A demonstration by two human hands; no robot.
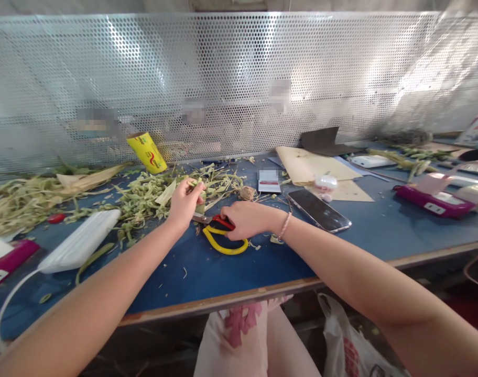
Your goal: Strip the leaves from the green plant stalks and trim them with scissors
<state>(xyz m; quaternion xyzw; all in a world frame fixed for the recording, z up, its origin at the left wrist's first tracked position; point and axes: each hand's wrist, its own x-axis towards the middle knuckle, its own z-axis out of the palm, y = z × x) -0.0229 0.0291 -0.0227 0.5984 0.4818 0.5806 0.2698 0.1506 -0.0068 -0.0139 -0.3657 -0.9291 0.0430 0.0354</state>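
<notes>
My left hand [186,200] is closed in a pinch on a small piece of pale green plant material, beside a loose heap of dried green leafy pieces [144,195]. Just to its right, my right hand [242,220] grips a pair of scissors [227,250] with one red and one yellow handle. The scissor blades point left, toward the space under my left hand, and their tips are partly hidden there. A small round brown ball, perhaps twine [247,193], lies behind my right hand.
A phone [319,210] lies right of my hands, near brown paper sheets [313,163]. A white corded block [82,242] is at left, with a yellow tube [148,152] behind. Perforated metal sheeting [231,68] closes off the blue table's [176,283] back. A plastic bag [349,340] hangs below right.
</notes>
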